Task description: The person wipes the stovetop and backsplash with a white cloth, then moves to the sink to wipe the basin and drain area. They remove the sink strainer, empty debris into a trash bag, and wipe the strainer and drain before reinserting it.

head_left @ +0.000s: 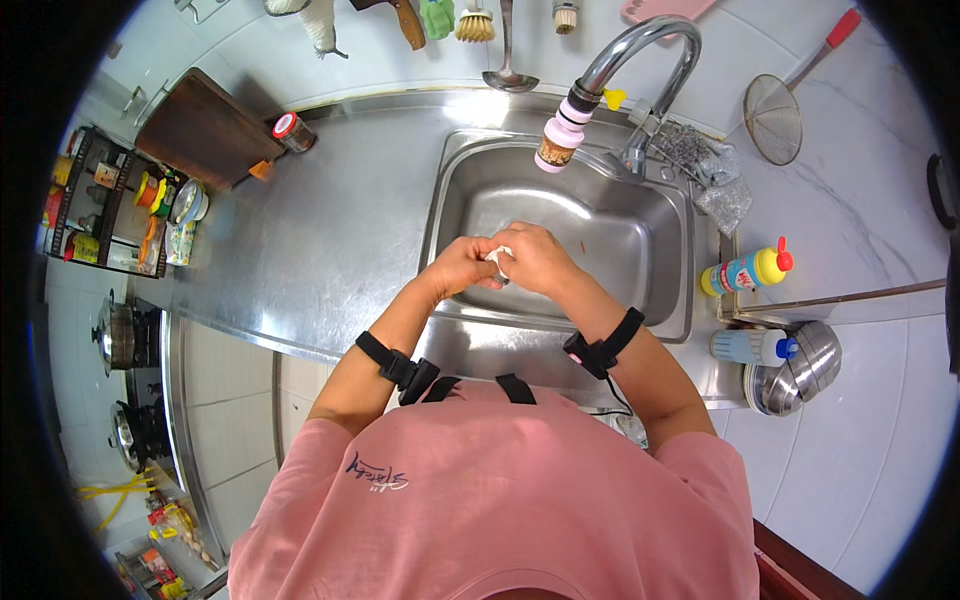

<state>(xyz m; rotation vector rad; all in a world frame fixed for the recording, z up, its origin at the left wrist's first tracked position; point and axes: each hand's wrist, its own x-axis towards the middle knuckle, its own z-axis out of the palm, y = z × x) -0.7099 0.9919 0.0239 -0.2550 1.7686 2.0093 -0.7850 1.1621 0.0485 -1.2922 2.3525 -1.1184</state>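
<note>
Over the near left part of the steel sink [655, 290], both hands meet around a small white thing [498, 257]. It looks pale and lumpy, and too much of it is covered to name its kind. My left hand [461, 266] is closed on it from the left, fingers bent. From the right, my right hand [537, 258] pinches the same thing, its knuckles hiding the far side. A dark spot shows just under it, between the fingers. A small brown scrap [582, 247] lies on the sink's bottom.
A curved faucet [640, 40] with a pink filter [560, 138] overhangs the sink. At right stand a yellow-capped bottle [745, 272], a blue-capped bottle [750, 346] and metal bowls [815, 360]. A dark cutting board [205, 130] and red-lidded jar [293, 132] stand at the back left.
</note>
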